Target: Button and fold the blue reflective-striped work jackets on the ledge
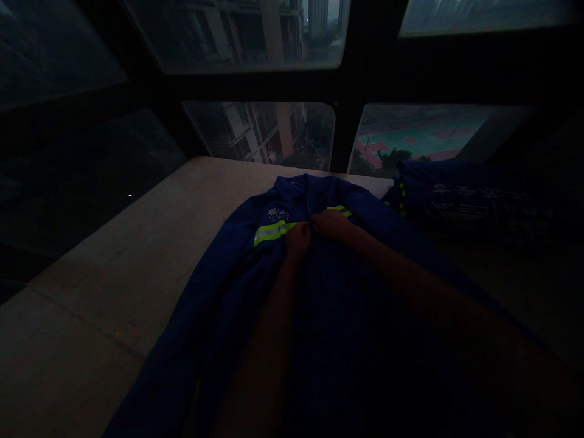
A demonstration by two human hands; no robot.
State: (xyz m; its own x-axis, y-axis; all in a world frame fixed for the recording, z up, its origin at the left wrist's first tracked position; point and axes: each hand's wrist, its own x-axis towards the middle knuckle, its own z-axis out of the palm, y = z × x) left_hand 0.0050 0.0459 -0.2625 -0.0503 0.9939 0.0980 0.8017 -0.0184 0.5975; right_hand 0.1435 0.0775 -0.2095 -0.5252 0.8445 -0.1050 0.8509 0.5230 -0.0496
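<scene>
A blue work jacket (237, 267) with yellow-green reflective bands lies spread out, its collar toward the window. My left hand (298, 238) is closed on the jacket's front edge at chest height, over the reflective band. Close beside it, my right hand (329, 224) pinches the same front opening from the other side. The fingertips of both hands nearly meet at the jacket's middle. Whether a button or other fastener sits between them is too dark to make out. White print shows on the chest, left of my hands.
A pale ledge (104, 304) runs under the jacket and off to the left. Another blue garment (456, 194) with white lettering lies folded at the right. Dark-framed windows (264, 134) stand behind, with buildings and a sports court outside. The lower right is very dark.
</scene>
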